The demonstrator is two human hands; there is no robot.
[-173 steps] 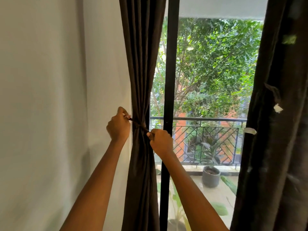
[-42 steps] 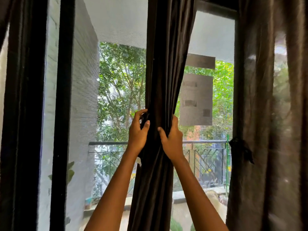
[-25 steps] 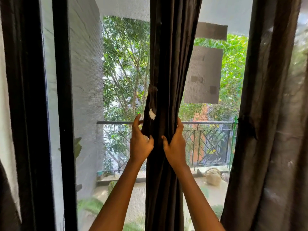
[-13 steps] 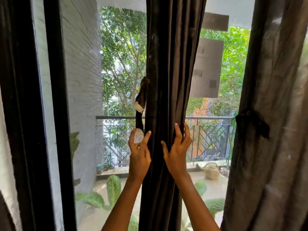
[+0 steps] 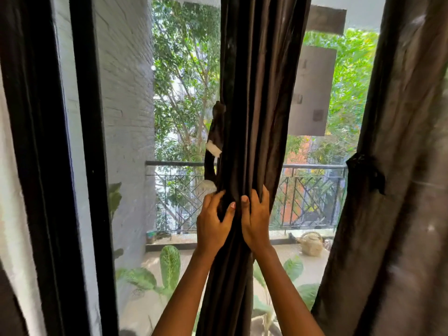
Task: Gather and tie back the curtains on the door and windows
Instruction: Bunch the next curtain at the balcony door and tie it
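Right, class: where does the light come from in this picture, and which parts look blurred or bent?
In the head view, daylight comes from outside, behind the middle curtain, leaving its folds dark; the right curtain is soft and blurred near the picture's edge; the window frame leans and bows, a wide-angle distortion.

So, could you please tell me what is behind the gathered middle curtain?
Past the middle curtain, a balcony railing, trees and a grey panel show on either side; the panel's left edge and the railing's middle stretch are covered.
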